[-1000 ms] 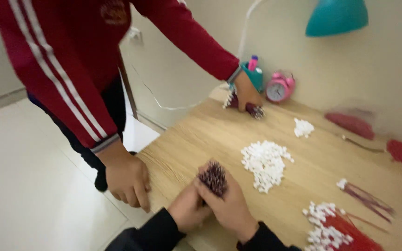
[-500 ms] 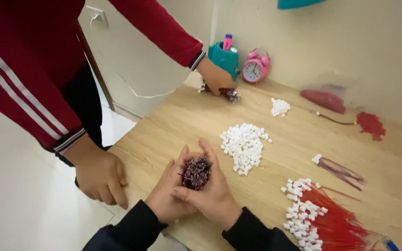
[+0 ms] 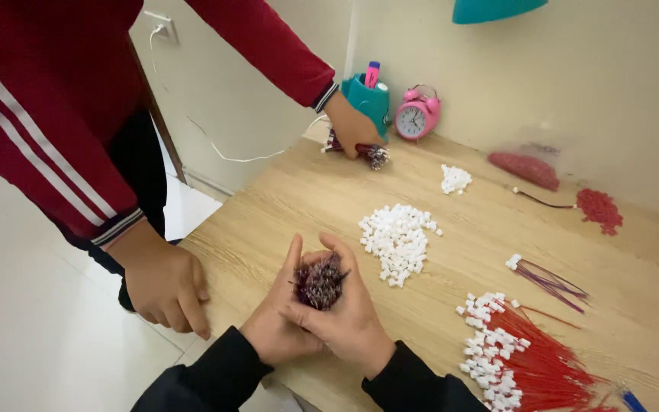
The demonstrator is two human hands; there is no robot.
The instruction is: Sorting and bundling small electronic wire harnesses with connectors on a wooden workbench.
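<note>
Both hands wrapped round a dark wire bundle [image 3: 319,281], held upright over the near table [image 3: 284,206] edge: left hand [image 3: 278,324] cupping from the left, fingers pressed against it; right hand [image 3: 348,317] closed round from the right, thumb across the front. Just right of the grip, a white connector pile [image 3: 397,240]. Farther right, red wires [image 3: 543,366] tipped with white connectors, and a thin purple strand [image 3: 547,278]. Left of the grip, another person's hand [image 3: 163,282] hanging past the table edge; beyond, their other hand [image 3: 352,130] on a second bundle [image 3: 371,155] near a pink clock [image 3: 416,116] and teal holder [image 3: 368,95].
</note>
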